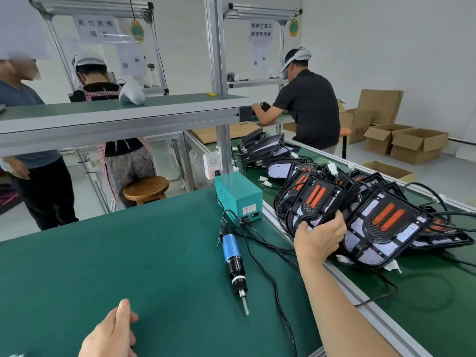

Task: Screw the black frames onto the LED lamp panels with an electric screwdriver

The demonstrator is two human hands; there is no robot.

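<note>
Right hand [319, 238] is gripping the lower edge of a black-framed LED lamp panel with two orange strips [316, 199], thumb on the near face, fingers wrapping behind. The panel is standing tilted at the near end of a pile of similar black-framed panels [386, 228] on the green belt to the right. Left hand [110, 336] is resting low on the green bench mat [128, 253], fingers loosely curled, holding nothing. The blue-and-black electric screwdriver [233, 256] is lying on the mat between the hands, bit pointing toward the person.

Handling, my read: moulded plastic shell, so light and stiff, but the LED face is probably scratch-prone and the trailing leads are likely snagging on neighbours. Gripping by the frame rim, as now, is looking right, keeping off the lit face.

Room: the panel is needing to clear the aluminium rail [360, 295] dividing belt from bench, then the black cables [270, 279] running from the teal power box [238, 195]. Open mat is sitting left of the screwdriver.
</note>
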